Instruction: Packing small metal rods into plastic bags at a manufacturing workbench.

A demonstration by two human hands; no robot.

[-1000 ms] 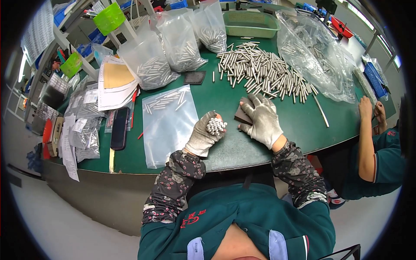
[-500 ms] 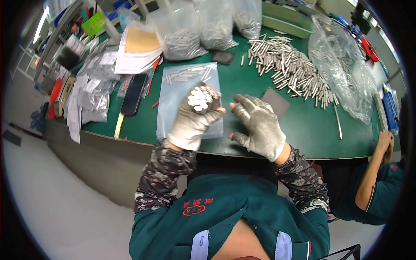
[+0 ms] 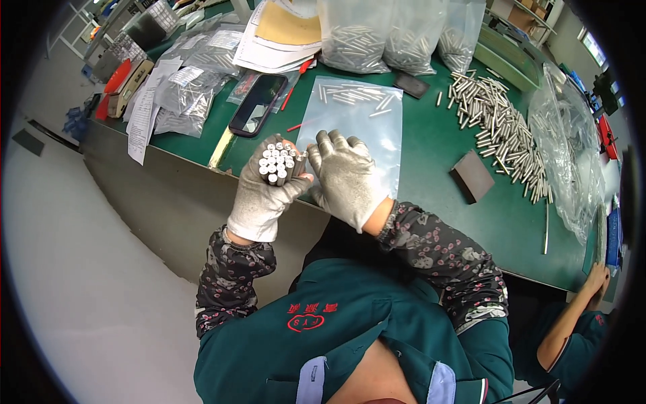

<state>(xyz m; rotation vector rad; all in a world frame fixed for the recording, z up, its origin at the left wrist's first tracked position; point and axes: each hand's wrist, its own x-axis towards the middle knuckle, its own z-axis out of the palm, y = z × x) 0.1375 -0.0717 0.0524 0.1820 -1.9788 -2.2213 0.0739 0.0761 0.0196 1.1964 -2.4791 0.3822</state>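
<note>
My gloved left hand is closed round an upright bundle of short metal pins, their round ends facing up. It hangs at the table's front edge, left of a flat clear plastic bag. Close beside the bundle is my gloved right hand, its back up and its fingers slightly bent over the bag's lower left part. Its thumb is hidden, and nothing shows in its fingers; whether its fingertips touch the pins I cannot tell. Several loose pins lie at the bag's far end.
A large heap of metal pins spreads at right, beside a crumpled clear bag. Nearer lies a dark block. Filled bags stand behind. A phone lies at left; a co-worker's hands show at far right.
My view has shifted, so the table's things sit farther right. Both hands moved left relative to the bag, and the right hand came up close to the bundle held in the left.
</note>
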